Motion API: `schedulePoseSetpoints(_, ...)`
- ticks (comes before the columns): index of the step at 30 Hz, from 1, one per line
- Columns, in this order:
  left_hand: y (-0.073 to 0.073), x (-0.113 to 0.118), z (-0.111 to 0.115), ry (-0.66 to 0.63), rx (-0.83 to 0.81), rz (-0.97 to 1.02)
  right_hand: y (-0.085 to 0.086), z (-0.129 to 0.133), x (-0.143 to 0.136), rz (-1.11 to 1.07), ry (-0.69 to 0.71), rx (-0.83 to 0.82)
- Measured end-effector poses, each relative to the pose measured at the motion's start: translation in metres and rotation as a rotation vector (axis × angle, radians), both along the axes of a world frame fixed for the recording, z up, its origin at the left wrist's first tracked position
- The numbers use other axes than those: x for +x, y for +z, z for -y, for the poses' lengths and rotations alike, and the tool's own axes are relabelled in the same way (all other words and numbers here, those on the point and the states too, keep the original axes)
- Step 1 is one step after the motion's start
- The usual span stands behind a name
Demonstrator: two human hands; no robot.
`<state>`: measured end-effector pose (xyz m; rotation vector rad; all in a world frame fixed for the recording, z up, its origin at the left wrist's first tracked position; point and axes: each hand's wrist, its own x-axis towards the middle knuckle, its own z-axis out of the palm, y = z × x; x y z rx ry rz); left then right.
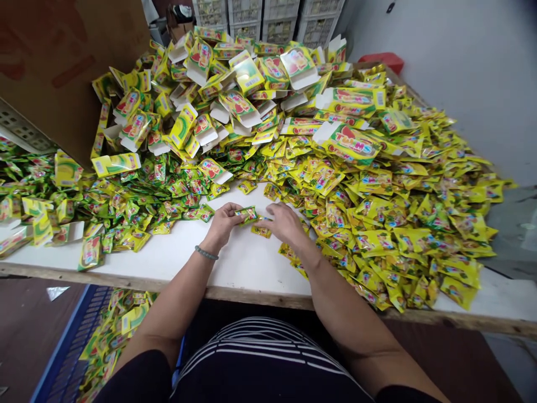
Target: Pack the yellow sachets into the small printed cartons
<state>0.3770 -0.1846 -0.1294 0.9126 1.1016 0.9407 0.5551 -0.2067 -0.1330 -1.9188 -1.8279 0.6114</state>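
Observation:
My left hand point(225, 223), with a beaded bracelet at its wrist, pinches a small green and yellow packet point(248, 214) above the white tabletop point(247, 263). Facing it from the right is my right hand point(286, 225), its thumb and index finger apart and bent. A small yellow packet point(262, 231) lies just under my right thumb; whether the thumb touches it I cannot make out. Behind both hands another yellow packet point(246, 186) rests on the table at the foot of the pile.
Yellow packets point(377, 240) heap up on the right, green packets point(168, 187) on the left. Open-ended printed boxes point(239, 106) pile at the back. A brown carton point(71, 67) stands back left. Below the table edge, a blue crate point(67, 358) holds more packaging. Grey crates point(281, 17) stand behind.

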Motion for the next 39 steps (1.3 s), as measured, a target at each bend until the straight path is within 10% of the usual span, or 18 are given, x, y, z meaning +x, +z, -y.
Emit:
schedulePoseSetpoints(6,-0.003,-0.004,-0.003,0.052,0.003,0.016,-0.001,0.002,0.002,0.046,0.056,-0.112)
schedulePoseSetpoints(13,-0.006,0.002,-0.001,0.065,0.054,-0.04,0.002,-0.004,-0.001,-0.766,-0.076,-0.009)
schedulePoseSetpoints(21,-0.002,0.009,0.005,0.062,0.093,0.023,-0.008,-0.004,-0.021,-0.478,-0.22,0.12)
schedulePoseSetpoints(30,-0.001,0.006,0.006,-0.012,0.128,-0.036,0.003,0.001,-0.019,-1.017,-0.045,-0.144)
schedulePoseSetpoints(35,0.029,-0.025,-0.018,-0.256,0.327,-0.485,0.005,-0.003,-0.012,-0.819,-0.078,0.0)
schedulePoseSetpoints(39,0.062,-0.056,-0.065,-0.154,0.784,-1.247,0.005,-0.004,-0.011,-0.59,-0.086,0.155)
